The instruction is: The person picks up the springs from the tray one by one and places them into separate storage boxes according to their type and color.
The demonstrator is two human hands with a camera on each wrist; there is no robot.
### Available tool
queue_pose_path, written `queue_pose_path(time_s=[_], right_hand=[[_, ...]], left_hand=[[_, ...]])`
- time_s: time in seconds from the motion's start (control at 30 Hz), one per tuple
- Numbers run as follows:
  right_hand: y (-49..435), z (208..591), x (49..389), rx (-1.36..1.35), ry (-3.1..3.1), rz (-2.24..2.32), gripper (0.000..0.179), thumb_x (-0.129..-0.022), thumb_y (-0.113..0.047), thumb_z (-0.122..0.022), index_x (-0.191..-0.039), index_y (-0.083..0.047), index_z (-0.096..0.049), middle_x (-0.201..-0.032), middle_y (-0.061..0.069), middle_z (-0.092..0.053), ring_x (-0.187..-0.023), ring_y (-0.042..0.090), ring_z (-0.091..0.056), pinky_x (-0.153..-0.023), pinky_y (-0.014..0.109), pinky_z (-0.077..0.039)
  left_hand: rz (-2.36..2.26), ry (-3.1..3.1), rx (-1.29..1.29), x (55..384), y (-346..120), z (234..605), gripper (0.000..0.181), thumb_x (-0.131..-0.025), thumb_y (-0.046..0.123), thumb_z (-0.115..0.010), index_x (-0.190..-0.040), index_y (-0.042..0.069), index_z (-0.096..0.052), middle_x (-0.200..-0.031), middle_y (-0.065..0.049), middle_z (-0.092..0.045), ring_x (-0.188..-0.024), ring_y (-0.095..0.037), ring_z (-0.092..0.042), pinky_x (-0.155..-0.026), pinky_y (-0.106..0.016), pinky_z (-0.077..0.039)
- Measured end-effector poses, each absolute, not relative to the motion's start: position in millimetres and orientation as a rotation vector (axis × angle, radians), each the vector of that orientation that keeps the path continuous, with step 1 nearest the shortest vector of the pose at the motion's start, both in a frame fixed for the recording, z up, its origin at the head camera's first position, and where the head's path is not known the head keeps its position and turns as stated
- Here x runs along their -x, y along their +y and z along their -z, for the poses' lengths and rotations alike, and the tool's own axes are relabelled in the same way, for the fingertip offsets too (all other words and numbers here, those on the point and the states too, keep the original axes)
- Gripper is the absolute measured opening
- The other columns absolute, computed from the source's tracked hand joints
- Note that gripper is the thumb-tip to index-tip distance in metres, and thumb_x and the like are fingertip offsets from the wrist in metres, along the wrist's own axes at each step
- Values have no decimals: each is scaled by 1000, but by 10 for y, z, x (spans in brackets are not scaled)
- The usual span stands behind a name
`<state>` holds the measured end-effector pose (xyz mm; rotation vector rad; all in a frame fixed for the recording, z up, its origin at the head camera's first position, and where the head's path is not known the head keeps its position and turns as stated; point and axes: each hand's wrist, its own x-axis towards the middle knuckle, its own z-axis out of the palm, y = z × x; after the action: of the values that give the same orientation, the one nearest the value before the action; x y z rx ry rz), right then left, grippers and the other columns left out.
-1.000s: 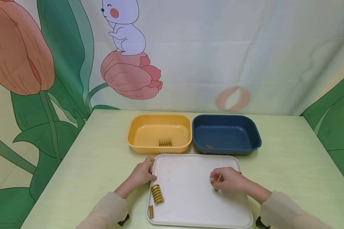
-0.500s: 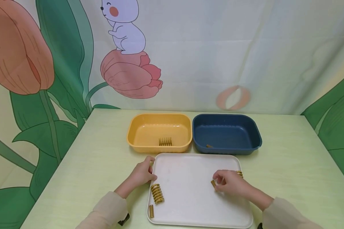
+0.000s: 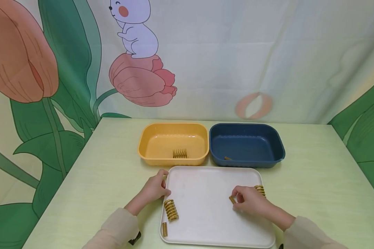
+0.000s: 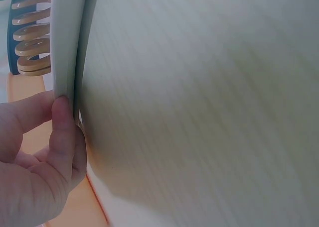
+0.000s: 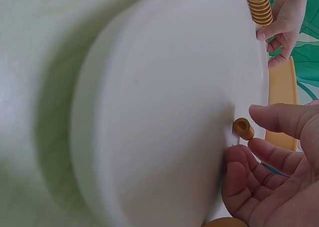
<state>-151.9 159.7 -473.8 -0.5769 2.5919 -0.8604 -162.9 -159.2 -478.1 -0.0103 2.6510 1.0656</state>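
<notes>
My left hand (image 3: pixel 155 186) pinches the left rim of the white tray (image 3: pixel 205 221), thumb above and fingers at the outer side, as the left wrist view (image 4: pixel 37 162) also shows. My right hand (image 3: pixel 250 200) is over the tray's right part, thumb and index finger spread around a small gold coil spring (image 3: pixel 232 200). In the right wrist view a gap shows between the thumb and that spring (image 5: pixel 243 129); whether the index fingertip touches it, I cannot tell. A large gold spring (image 3: pixel 171 210) and another small spring (image 3: pixel 165 229) lie along the tray's left side.
Another large spring (image 3: pixel 260 190) lies at the tray's right edge, partly behind the right hand. Beyond the tray, a yellow bin (image 3: pixel 156 160) with a large spring (image 3: pixel 179 153) adjoins a blue bin (image 3: pixel 252 163) with a small spring (image 3: pixel 228 158). A printed curtain hangs behind.
My right hand has shifted slightly right and its fingers have come apart around the small spring, which stays in place. More of the large spring at the right edge shows. The left hand keeps still.
</notes>
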Motion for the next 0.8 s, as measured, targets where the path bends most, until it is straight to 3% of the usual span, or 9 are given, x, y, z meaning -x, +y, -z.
queue_pose_path(time_s=[0.8], right_hand=[[1548,4807,1525,666,2671,833,15,-69,-3,-65,-81,-10,-59,-62,-6,-45,-58,5,-39,-55,19,-34]], left_hand=[[-1061,2622,41,1644,-1584,4785,63,-70,-1,-69,-124,1,-37,-69,-4,-45,-55,-13,-43,-49,-22,-37]])
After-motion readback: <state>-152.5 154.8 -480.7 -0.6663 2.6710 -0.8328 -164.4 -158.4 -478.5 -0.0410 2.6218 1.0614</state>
